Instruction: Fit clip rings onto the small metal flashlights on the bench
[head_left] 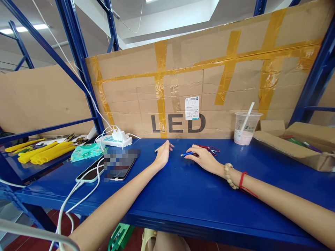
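Observation:
My left hand (163,155) rests on its edge on the blue tabletop (167,195), fingers loosely stretched forward and apart from the thumb. Just left of it pokes out the end of a thin greyish object (157,150); the rest is hidden behind the hand. My right hand (202,157) lies palm down, its fingers closed on a blue pen (187,154) whose tip points left. Behind that hand, partly covered by it, are red-handled scissors or a similar red looped tool (213,150).
Two phones (90,170) with white cables lie at left, near a white power strip (115,139) and a teal packet (87,152). Yellow-handled tools (49,151) sit further left. At right stand a plastic cup (244,129) with a straw and an open cardboard box (295,146). Large cardboard (125,101) closes the back.

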The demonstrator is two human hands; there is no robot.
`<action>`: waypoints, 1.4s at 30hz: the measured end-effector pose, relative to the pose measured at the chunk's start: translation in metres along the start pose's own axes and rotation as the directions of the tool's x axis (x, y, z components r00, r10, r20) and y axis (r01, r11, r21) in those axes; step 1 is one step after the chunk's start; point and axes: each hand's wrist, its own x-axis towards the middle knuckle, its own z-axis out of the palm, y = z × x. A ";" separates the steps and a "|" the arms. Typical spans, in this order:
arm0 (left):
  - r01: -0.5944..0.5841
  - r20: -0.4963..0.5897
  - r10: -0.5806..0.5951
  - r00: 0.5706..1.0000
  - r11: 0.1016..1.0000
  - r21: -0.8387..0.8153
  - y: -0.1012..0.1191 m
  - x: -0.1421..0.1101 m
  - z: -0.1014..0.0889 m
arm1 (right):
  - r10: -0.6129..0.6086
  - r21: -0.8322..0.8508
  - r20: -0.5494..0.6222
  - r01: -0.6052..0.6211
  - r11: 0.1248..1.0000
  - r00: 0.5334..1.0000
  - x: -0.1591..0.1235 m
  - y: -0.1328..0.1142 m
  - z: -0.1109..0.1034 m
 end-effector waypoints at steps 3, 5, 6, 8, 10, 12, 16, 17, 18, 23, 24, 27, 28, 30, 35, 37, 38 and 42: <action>0.001 0.004 -0.001 1.000 1.000 0.001 0.000 0.000 0.000 | -0.017 -0.005 -0.004 0.017 1.000 1.000 0.000 0.002 0.001; -0.002 0.004 0.002 1.000 1.000 0.002 0.000 -0.001 0.000 | -0.028 -0.007 -0.007 0.028 1.000 1.000 0.000 0.004 0.001; -0.005 0.002 0.005 1.000 1.000 0.002 -0.001 0.000 0.001 | -0.030 -0.007 -0.010 0.030 1.000 1.000 0.000 0.004 0.002; -0.012 -0.001 0.012 1.000 1.000 0.002 -0.002 0.000 0.001 | -0.028 -0.010 -0.018 0.028 1.000 0.999 0.000 0.004 0.001; -0.021 -0.002 0.021 1.000 1.000 0.001 -0.003 0.001 0.002 | -0.017 -0.013 -0.023 0.016 1.000 1.000 0.000 0.003 0.001; -0.028 0.001 0.028 1.000 1.000 0.000 -0.004 0.001 0.002 | -0.004 -0.016 -0.018 0.003 1.000 1.000 0.000 0.002 0.000; -0.031 0.006 0.031 1.000 1.000 0.001 -0.003 0.000 0.001 | -0.002 -0.018 -0.010 0.002 1.000 1.000 0.000 0.000 0.000; -0.028 0.006 0.028 1.000 1.000 0.003 -0.002 -0.001 0.000 | -0.004 -0.018 -0.010 0.004 1.000 1.000 0.000 0.000 0.000; -0.026 0.005 0.026 1.000 1.000 0.004 -0.001 -0.001 0.000 | -0.005 -0.017 -0.011 0.005 1.000 1.000 0.000 0.000 0.000; -0.028 0.004 0.028 1.000 1.000 0.003 -0.001 -0.001 0.000 | -0.004 -0.012 -0.004 0.004 1.000 1.000 0.000 0.001 0.000; -0.032 0.006 0.032 0.999 0.999 0.001 -0.001 0.000 0.000 | -0.006 -0.009 -0.003 0.006 1.000 1.000 0.000 0.001 0.000; -0.039 0.012 0.039 0.999 0.999 -0.006 -0.004 0.001 0.002 | -0.023 -0.006 -0.002 0.023 1.000 1.000 0.000 0.002 0.001; -0.039 0.013 0.040 0.999 0.999 -0.009 -0.005 0.002 0.002 | -0.032 -0.008 -0.002 0.032 0.999 0.999 0.000 0.003 0.001; -0.040 0.015 0.040 0.999 0.999 -0.012 -0.007 0.003 0.003 | -0.048 -0.018 -0.004 0.048 0.999 0.999 0.000 0.004 0.002; -0.039 0.019 0.039 0.999 0.999 -0.019 -0.007 0.003 0.003 | -0.041 -0.028 -0.003 0.041 0.999 0.999 0.000 0.004 0.002; -0.036 0.022 0.036 0.999 0.999 -0.023 -0.006 0.003 0.002 | -0.036 -0.024 0.000 0.036 0.999 0.999 0.000 0.003 0.002; -0.033 0.024 0.034 0.999 0.999 -0.023 -0.006 0.002 0.002 | -0.032 -0.022 0.001 0.032 0.999 0.999 0.000 0.003 0.001; -0.023 0.032 0.024 0.999 0.999 -0.028 -0.005 0.001 0.002 | -0.005 -0.008 -0.001 0.005 1.000 1.000 0.000 -0.001 0.000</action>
